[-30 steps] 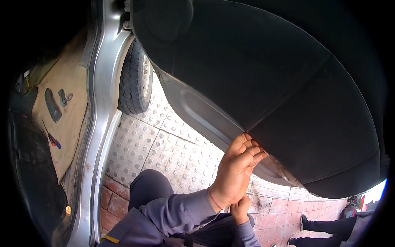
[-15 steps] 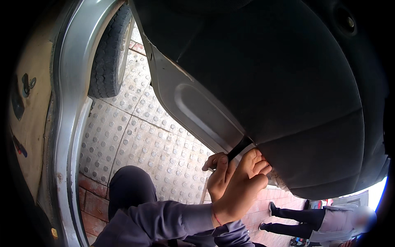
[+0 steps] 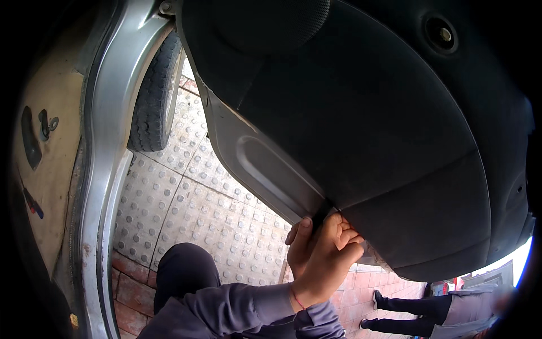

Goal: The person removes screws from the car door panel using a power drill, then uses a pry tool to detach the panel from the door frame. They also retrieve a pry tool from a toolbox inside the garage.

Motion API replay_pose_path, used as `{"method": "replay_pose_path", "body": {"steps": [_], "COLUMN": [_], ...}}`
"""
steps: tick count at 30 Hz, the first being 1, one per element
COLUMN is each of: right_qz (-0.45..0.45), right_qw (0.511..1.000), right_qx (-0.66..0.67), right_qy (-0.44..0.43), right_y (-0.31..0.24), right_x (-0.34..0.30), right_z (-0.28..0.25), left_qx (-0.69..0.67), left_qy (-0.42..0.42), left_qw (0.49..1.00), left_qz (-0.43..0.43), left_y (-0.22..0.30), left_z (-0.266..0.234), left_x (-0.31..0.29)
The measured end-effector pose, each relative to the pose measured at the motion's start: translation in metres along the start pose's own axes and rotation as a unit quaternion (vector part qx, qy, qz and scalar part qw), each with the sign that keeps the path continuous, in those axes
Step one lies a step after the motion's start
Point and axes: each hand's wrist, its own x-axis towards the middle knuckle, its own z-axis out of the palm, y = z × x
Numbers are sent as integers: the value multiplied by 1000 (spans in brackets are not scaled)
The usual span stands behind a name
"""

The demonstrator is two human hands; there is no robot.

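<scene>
A dark door trim panel (image 3: 361, 130) covers most of an open vehicle door, with its grey metal door edge (image 3: 276, 169) showing along the lower left side. My left hand (image 3: 327, 265) has its fingers curled round the panel's edge, near the lower corner. Behind it and partly hidden, my right hand (image 3: 299, 243) is closed on a flat black pry tool (image 3: 322, 216). The tool's far end meets the gap between panel and metal; how deep it goes I cannot tell.
A silver door frame (image 3: 107, 113) runs down the left, beside a tyre (image 3: 152, 96). On the beige surface lie a black curved piece (image 3: 31, 138), a small metal part (image 3: 47, 124) and a red-and-blue-handled tool (image 3: 33, 204). Another person (image 3: 435, 311) stands at lower right on paving.
My view has shifted slightly. Less of the black tool shows now, and my right hand sits closer to the gap. My left hand keeps its grip on the panel edge.
</scene>
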Motion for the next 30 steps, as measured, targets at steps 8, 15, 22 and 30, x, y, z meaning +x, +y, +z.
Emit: {"method": "replay_pose_path", "body": {"steps": [8,15,22,30], "right_qz": [-7,-7,39,69], "right_qw": [999,996,989,980], "right_qx": [-36,-83,-142,-185], "right_qy": [-3,11,14,9], "right_y": [-13,-11,-6,-16], "right_x": [-1,9,-11,-4], "right_z": [2,-8,-15,-6], "left_qx": [-87,45,16,-9], "left_qy": [-64,4,-17,-15], "left_qw": [994,999,1000,1000], "left_qz": [15,-13,5,-22], "left_y": [-19,14,4,14], "left_z": [-30,9,12,13], "left_x": [14,0,-14,-14]}}
